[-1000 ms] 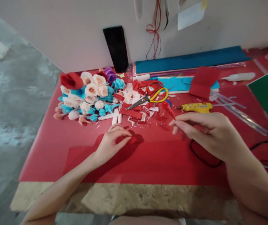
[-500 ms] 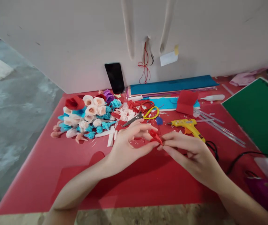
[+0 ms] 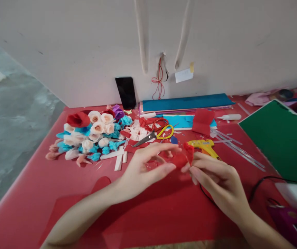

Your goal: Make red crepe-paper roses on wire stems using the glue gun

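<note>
Thumb and fingers of my right hand (image 3: pixel 219 176) pinch the base of a small rolled red crepe paper flower (image 3: pixel 189 150) over the middle of the table. A loose red flap, blurred, reaches from it toward my left hand (image 3: pixel 148 164). That hand curves beside the flower, thumb and index finger apart; no firm grip shows. Behind the hands lie scissors (image 3: pixel 148 138) with red and yellow handles. A yellow glue gun (image 3: pixel 202 146) rests just beyond my right hand, which partly covers it.
Finished paper flowers (image 3: pixel 86 135) are heaped at the left. A phone (image 3: pixel 126 92) leans on the wall. Blue paper (image 3: pixel 187 102), a red paper piece (image 3: pixel 202 121), clear glue sticks (image 3: pixel 241 150), a white tube (image 3: pixel 230 117) and a green board (image 3: pixel 280 135) lie behind and right.
My hands have drawn apart, the right one moving right with the red flower. My left fingers have come away from its top. The view has shifted slightly.
</note>
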The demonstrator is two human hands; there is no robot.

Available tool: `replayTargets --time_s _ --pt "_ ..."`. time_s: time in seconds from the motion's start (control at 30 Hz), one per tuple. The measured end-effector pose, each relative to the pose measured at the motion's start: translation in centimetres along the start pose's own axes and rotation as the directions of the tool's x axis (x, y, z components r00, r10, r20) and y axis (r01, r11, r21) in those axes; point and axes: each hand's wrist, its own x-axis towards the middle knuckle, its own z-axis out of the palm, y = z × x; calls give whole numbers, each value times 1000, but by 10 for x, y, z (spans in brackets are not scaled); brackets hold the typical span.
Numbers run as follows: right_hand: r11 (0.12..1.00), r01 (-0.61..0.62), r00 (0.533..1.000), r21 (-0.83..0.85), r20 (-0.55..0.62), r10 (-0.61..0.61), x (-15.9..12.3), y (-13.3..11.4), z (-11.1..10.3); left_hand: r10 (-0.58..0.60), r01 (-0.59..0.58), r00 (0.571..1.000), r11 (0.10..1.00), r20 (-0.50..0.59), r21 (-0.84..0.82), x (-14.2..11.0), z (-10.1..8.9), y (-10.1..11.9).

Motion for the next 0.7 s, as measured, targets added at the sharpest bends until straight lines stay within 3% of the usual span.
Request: replayTargets --time_s 0.17,0.3,0.47,0.57,0.7 --pt "1000 -11 1000 22 11 11 4 0 3 128 -128 992 971 15 202 1 7 2" --pt "1000 -19 999 -10 36 19 4 1 3 215 -203 975 963 -50 178 0 8 -2" --pt "998 -70 994 -2 89 70 -3 7 5 40 -36 981 999 -190 28 0 4 -4" --pt "997 -80 986 -4 148 80 -7 8 7 -37 31 983 999 -179 -37 -1 5 -1" --pt "1000 -30 982 -7 187 30 -7 8 11 -49 35 986 995 -158 -91 -4 9 0"
